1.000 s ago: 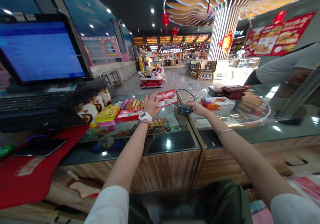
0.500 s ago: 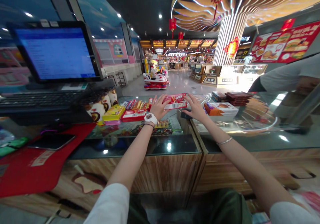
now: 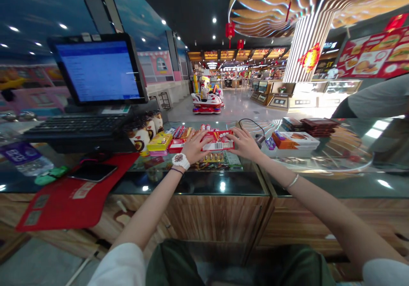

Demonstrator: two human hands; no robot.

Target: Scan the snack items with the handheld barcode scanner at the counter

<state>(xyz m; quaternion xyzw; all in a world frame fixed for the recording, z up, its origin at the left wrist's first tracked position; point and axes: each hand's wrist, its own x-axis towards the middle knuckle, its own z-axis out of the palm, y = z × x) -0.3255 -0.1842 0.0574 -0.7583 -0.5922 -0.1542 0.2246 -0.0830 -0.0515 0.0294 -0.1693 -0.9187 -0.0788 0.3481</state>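
Loosely curled, left hand (image 3: 193,147) and right hand (image 3: 246,144) hold 1 red packet (image 3: 218,141).

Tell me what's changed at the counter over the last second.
The right hand has let go of the black scanner, now lying beyond it, and moved left to the right end of the red packet. The packet has come nearer the person. The left hand remains on the packet; the yellow box stayed put.
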